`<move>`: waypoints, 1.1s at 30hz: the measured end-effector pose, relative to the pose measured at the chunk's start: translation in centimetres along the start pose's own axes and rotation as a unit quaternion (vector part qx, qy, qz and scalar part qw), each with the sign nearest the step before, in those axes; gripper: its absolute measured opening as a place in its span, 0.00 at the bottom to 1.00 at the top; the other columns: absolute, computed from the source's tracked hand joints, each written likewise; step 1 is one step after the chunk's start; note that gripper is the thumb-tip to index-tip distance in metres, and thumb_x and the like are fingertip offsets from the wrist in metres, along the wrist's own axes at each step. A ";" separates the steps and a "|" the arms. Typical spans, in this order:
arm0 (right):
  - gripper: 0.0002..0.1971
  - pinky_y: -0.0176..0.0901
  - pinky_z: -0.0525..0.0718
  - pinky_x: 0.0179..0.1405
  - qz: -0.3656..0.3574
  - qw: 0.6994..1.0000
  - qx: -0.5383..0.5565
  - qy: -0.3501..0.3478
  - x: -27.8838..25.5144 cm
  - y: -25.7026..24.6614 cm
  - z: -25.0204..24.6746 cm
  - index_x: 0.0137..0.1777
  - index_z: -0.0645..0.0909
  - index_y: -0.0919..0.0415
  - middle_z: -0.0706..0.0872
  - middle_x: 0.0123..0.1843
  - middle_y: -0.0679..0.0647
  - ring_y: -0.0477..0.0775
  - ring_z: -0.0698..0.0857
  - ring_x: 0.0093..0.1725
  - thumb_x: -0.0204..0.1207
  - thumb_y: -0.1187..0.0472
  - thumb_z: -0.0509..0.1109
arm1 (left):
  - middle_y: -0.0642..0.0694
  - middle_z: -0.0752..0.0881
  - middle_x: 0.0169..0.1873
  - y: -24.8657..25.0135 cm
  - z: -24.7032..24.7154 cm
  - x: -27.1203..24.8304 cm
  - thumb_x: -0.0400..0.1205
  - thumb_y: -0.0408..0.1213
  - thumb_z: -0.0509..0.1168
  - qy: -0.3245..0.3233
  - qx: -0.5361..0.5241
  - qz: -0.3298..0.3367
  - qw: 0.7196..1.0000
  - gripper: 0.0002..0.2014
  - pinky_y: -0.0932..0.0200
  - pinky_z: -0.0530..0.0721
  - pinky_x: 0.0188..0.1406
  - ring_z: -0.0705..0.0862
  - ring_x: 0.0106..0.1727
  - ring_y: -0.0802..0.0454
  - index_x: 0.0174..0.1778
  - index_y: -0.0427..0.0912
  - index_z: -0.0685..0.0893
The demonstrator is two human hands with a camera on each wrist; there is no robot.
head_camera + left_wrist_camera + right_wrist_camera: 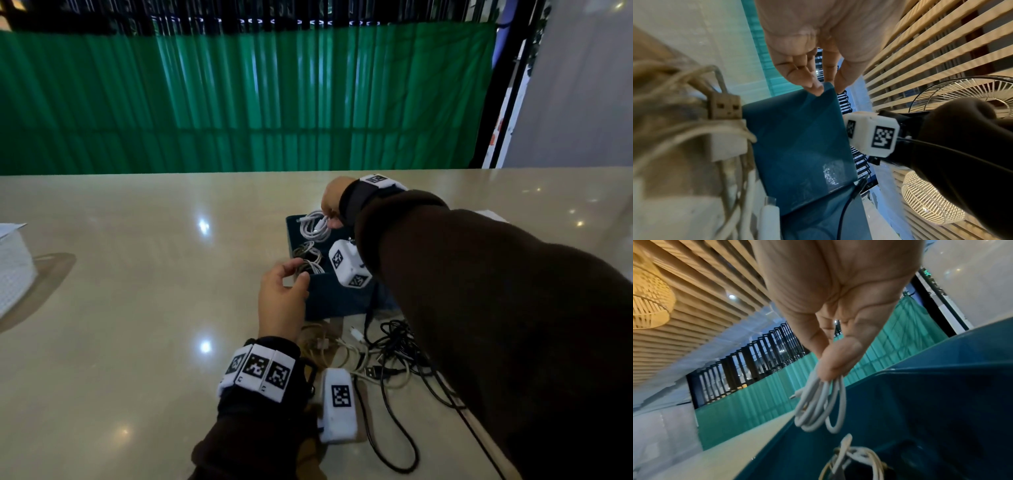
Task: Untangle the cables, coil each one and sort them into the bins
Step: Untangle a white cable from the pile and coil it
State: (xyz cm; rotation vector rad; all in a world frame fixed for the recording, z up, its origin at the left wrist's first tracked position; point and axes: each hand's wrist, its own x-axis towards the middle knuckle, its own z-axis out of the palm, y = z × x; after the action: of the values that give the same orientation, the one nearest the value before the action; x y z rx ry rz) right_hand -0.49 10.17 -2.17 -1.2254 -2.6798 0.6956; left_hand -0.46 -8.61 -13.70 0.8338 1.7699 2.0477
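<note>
Green sheeting backed our table [137, 274]. We judged the coiled white cable [313, 228] light, limp and apt to spring apart; our right hand [334, 200] pinched its gathered loops over the blue bin [329, 301]. Our left hand [282, 301], loosely open, steadied the rim; tangled cables [387, 359] lay near.
</note>
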 end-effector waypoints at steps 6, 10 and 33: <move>0.29 0.31 0.84 0.30 0.033 0.973 0.224 -0.053 0.1 -0.3 -0.3 0.78 0.61 0.47 0.73 0.65 0.44 0.52 0.83 0.52 0.79 0.66 0.63 | 0.39 0.83 0.55 -0.6 -0.1 0.3 0.81 0.34 0.65 0.007 0.025 0.006 1.000 0.13 0.49 0.85 0.46 0.84 0.45 0.45 0.45 0.63 0.81; 0.26 0.31 0.83 0.28 0.029 0.976 0.190 -0.098 0.6 0.0 0.0 0.75 0.68 0.56 0.79 0.60 0.57 0.53 0.83 0.46 0.78 0.69 0.66 | 0.41 0.84 0.54 -0.7 -0.2 0.3 0.81 0.36 0.66 0.006 0.058 0.019 0.998 0.13 0.41 0.85 0.54 0.84 0.47 0.43 0.46 0.65 0.80; 0.16 0.59 0.78 0.67 0.036 0.985 -0.116 -0.122 1.3 -0.2 0.6 0.61 0.83 0.65 0.86 0.61 0.61 0.63 0.84 0.61 0.79 0.57 0.70 | 0.48 0.81 0.56 0.0 -0.4 -0.1 0.81 0.36 0.66 0.003 0.069 0.019 0.997 0.13 0.39 0.84 0.57 0.83 0.55 0.42 0.46 0.65 0.79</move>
State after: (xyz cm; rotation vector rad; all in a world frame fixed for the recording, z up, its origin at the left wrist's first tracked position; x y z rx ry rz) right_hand -1.72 10.78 -2.73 -1.3799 -3.0018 0.5920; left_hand -0.63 -8.92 -13.78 0.9074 1.9311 1.9711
